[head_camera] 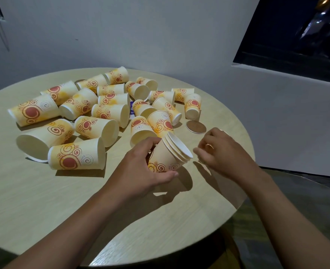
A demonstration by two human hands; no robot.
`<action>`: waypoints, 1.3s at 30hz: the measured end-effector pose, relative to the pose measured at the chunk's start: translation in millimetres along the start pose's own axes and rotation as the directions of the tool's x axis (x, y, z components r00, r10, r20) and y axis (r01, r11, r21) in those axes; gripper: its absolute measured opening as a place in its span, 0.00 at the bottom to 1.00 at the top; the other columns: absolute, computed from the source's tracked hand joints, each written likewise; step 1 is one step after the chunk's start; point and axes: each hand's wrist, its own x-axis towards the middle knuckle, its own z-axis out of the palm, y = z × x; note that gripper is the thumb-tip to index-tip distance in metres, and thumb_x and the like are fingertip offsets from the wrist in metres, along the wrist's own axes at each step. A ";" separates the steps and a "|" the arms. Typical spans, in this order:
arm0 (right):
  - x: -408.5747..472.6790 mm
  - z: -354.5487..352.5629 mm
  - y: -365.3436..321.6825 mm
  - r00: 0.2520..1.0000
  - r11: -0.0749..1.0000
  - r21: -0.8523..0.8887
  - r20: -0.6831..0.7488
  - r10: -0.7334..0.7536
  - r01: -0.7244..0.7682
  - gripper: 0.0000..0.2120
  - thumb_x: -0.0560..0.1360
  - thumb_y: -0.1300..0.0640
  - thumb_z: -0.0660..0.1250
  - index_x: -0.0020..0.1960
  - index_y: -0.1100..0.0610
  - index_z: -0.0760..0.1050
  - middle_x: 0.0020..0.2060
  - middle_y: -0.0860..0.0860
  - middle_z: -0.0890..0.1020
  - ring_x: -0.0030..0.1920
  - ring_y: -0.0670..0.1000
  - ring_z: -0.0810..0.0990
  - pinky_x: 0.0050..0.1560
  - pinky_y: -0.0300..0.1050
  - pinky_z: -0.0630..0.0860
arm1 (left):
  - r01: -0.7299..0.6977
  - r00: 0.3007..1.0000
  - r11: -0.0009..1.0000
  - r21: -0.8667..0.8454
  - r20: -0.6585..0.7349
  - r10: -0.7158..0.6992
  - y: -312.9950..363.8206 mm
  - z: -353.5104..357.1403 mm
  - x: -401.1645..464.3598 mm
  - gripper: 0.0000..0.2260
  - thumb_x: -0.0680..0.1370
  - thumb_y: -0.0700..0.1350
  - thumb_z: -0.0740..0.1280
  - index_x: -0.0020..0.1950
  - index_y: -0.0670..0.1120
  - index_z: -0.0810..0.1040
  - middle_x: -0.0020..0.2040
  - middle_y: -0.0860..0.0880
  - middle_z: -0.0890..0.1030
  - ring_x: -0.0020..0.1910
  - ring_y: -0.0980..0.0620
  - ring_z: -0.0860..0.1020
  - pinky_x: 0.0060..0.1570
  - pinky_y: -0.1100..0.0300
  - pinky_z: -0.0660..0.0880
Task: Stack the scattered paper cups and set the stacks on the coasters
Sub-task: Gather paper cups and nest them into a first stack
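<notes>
My left hand [144,167] grips a short stack of nested paper cups [168,154], tilted with the open rims up and to the right. Just right of the rims hovers my right hand [220,148], fingers loosely curled, nothing in it, a ring on one finger. Several loose cups [94,113], yellow with red swirls, lie on their sides across the round wooden table [63,200]. A brown round coaster [196,126] lies flat beyond my right hand. A second coaster [80,81] peeks out under cups at the far left.
A small blue card [132,108] lies among the cups. The table stands in a corner of white walls, with a dark window [296,30] at the upper right. The table's right edge drops to a dark floor.
</notes>
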 end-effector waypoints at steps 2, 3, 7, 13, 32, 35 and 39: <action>-8.9 7.1 2.2 0.982 0.995 0.082 -0.179 0.063 -0.049 0.12 0.77 0.50 0.73 0.56 0.55 0.80 0.56 0.51 0.78 0.52 0.49 0.76 0.44 0.40 0.72 | 0.001 1.000 1.000 0.019 -0.002 -0.001 0.3 0.4 -0.8 0.34 0.62 0.65 0.75 0.65 0.64 0.66 0.54 0.68 0.72 0.53 0.70 0.72 0.37 0.74 0.74; -13.5 10.2 3.7 0.953 0.991 0.104 -0.280 0.114 -0.087 0.15 0.76 0.49 0.74 0.58 0.55 0.78 0.57 0.52 0.77 0.53 0.48 0.74 0.46 0.41 0.73 | 0.000 1.000 1.000 0.028 -0.005 0.000 0.8 0.8 -0.8 0.34 0.62 0.66 0.74 0.65 0.64 0.67 0.54 0.67 0.72 0.53 0.69 0.73 0.37 0.74 0.74; -24.3 11.3 8.8 0.800 0.905 0.146 -0.426 0.422 -0.400 0.32 0.74 0.30 0.66 0.63 0.54 0.68 0.57 0.51 0.72 0.53 0.53 0.73 0.48 0.51 0.75 | -0.002 1.000 0.997 0.081 -0.015 0.004 3.1 4.0 3.5 0.34 0.62 0.65 0.74 0.66 0.61 0.68 0.57 0.61 0.74 0.52 0.62 0.75 0.43 0.67 0.77; -4.8 -1.5 18.0 0.713 0.703 0.135 0.049 0.699 -0.699 0.44 0.70 0.24 0.65 0.70 0.58 0.65 0.57 0.55 0.76 0.49 0.54 0.78 0.36 0.44 0.72 | 0.034 0.999 0.987 0.159 -0.023 -0.031 6.9 8.3 12.2 0.36 0.64 0.62 0.76 0.68 0.59 0.66 0.61 0.57 0.74 0.53 0.55 0.77 0.47 0.56 0.81; -26.1 4.0 -45.7 0.947 0.184 0.929 0.307 0.096 -0.320 0.30 0.66 0.36 0.79 0.64 0.45 0.80 0.61 0.48 0.86 0.63 0.51 0.84 0.67 0.57 0.77 | 0.048 0.996 0.993 0.107 -0.084 -0.039 6.0 2.4 4.9 0.35 0.65 0.60 0.77 0.68 0.58 0.66 0.62 0.56 0.74 0.55 0.55 0.75 0.51 0.56 0.80; -23.2 2.3 -48.6 0.952 0.235 0.923 0.294 0.088 -0.306 0.28 0.68 0.38 0.78 0.64 0.46 0.79 0.61 0.48 0.86 0.64 0.51 0.83 0.69 0.58 0.74 | 0.024 0.998 0.990 0.136 -0.061 -0.015 4.1 3.5 3.4 0.35 0.66 0.60 0.76 0.68 0.59 0.65 0.63 0.57 0.73 0.56 0.55 0.75 0.52 0.55 0.80; -23.6 2.0 -51.0 0.932 0.354 0.873 0.363 -0.009 -0.336 0.37 0.64 0.34 0.78 0.68 0.47 0.75 0.61 0.49 0.85 0.63 0.53 0.83 0.61 0.50 0.81 | 0.007 0.997 0.995 0.098 -0.082 0.001 3.1 5.0 0.9 0.35 0.66 0.61 0.76 0.68 0.60 0.63 0.63 0.58 0.72 0.57 0.55 0.74 0.52 0.56 0.80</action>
